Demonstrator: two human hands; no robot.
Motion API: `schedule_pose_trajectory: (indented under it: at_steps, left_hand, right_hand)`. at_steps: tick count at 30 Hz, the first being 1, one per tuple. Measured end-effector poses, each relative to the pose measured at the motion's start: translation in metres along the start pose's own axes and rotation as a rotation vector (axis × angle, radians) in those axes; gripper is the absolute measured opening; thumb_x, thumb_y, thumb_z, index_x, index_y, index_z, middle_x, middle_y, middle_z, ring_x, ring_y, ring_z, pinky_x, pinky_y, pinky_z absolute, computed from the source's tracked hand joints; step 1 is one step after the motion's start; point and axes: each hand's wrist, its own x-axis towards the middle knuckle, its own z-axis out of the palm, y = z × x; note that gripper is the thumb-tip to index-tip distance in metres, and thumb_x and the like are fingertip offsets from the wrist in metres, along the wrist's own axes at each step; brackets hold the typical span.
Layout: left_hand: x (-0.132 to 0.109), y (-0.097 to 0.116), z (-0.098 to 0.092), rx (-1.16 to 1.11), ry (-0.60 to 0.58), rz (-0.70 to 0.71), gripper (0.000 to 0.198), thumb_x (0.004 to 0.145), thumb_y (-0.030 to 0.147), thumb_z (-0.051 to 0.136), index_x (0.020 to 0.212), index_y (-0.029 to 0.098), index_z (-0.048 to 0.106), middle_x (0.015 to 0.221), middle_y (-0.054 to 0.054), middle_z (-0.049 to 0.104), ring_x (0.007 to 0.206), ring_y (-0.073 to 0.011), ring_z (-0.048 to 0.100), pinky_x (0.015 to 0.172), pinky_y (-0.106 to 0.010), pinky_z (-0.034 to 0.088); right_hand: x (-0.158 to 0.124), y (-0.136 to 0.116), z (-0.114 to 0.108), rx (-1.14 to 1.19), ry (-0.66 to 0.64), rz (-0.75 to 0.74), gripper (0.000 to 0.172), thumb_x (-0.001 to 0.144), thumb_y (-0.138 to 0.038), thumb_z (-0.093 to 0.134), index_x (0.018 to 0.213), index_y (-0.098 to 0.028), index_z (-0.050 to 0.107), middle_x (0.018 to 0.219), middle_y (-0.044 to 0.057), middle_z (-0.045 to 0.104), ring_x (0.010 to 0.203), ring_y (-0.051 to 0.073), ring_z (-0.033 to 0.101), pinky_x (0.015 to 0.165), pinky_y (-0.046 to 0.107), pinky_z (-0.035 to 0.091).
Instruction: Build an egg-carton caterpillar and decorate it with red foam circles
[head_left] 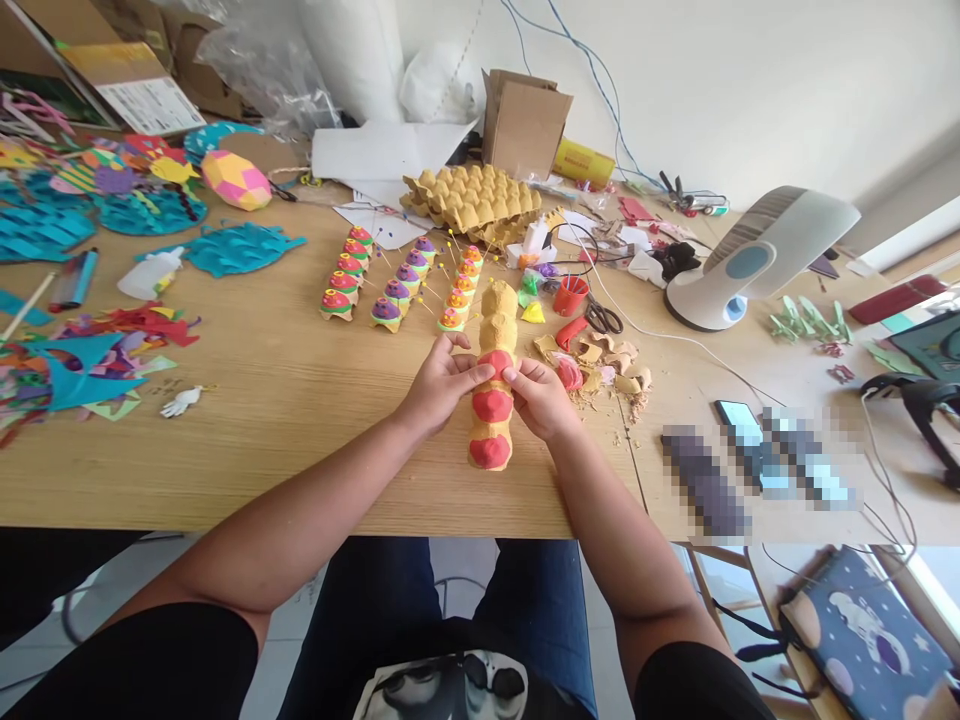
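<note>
Between my two hands is a tan egg carton strip, held upright-side up with its bumps in a row. Red patches cover the three bumps nearest me; the far two are bare tan. My left hand grips its left side, thumb pressed on the third red patch. On the opposite side my right hand grips it, its thumb on that same patch. Just beyond stand decorated strips: a red and green one, a purple one and an orange one, with pins sticking out.
Torn carton scraps, scissors and a red cup lie to the right. A white fan stands farther right. Egg trays sit at the back. Colourful paper scraps and a glue bottle are on the left.
</note>
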Motion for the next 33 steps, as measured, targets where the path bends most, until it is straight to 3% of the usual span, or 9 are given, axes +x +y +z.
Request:
schedule_pose_trajectory:
  at_steps: [10,15,19,25,33]
  left_hand:
    - [0.000,0.002,0.001,-0.010,0.028,-0.031,0.063,0.067,0.037,0.094,0.100,0.025,0.042,0.064,0.009,0.065,0.053,-0.0082,0.059,0.054,-0.017,0.041]
    - [0.000,0.002,-0.001,0.016,0.014,-0.014,0.061,0.069,0.036,0.093,0.101,0.025,0.043,0.070,0.006,0.069,0.059,-0.0101,0.064,0.059,-0.019,0.046]
    - [0.003,0.002,-0.004,0.059,-0.040,0.018,0.061,0.070,0.040,0.092,0.103,0.024,0.043,0.076,0.002,0.073,0.064,-0.0116,0.067,0.064,-0.021,0.050]
    - [0.004,0.008,-0.012,0.273,-0.050,0.045,0.066,0.064,0.032,0.095,0.105,0.025,0.043,0.080,0.000,0.077,0.069,-0.0173,0.074,0.064,-0.023,0.052]
    - [0.004,0.014,-0.015,0.469,-0.097,0.074,0.063,0.068,0.031,0.092,0.101,0.025,0.039,0.078,0.001,0.077,0.069,-0.0180,0.074,0.063,-0.023,0.052]
  right_hand:
    - [0.000,0.003,-0.001,-0.003,0.013,0.012,0.039,0.066,-0.048,0.094,0.075,-0.018,0.070,0.075,-0.001,0.071,0.066,0.011,0.062,0.067,0.026,0.053]
    - [0.002,0.000,-0.005,-0.066,-0.023,0.043,0.041,0.064,-0.051,0.094,0.078,-0.019,0.073,0.076,0.000,0.072,0.067,0.013,0.064,0.069,0.028,0.054]
    - [0.002,-0.004,-0.009,-0.156,0.049,-0.011,0.043,0.063,-0.056,0.093,0.069,-0.020,0.071,0.067,0.000,0.068,0.061,0.012,0.059,0.062,0.028,0.050]
    - [0.000,-0.011,-0.010,-0.436,0.082,-0.172,0.042,0.070,-0.056,0.088,0.062,-0.019,0.069,0.059,0.000,0.061,0.057,0.012,0.052,0.057,0.029,0.044]
    - [-0.002,-0.013,-0.009,-0.550,0.038,-0.189,0.048,0.072,-0.062,0.084,0.062,-0.018,0.065,0.058,-0.001,0.059,0.056,0.011,0.050,0.054,0.026,0.039]
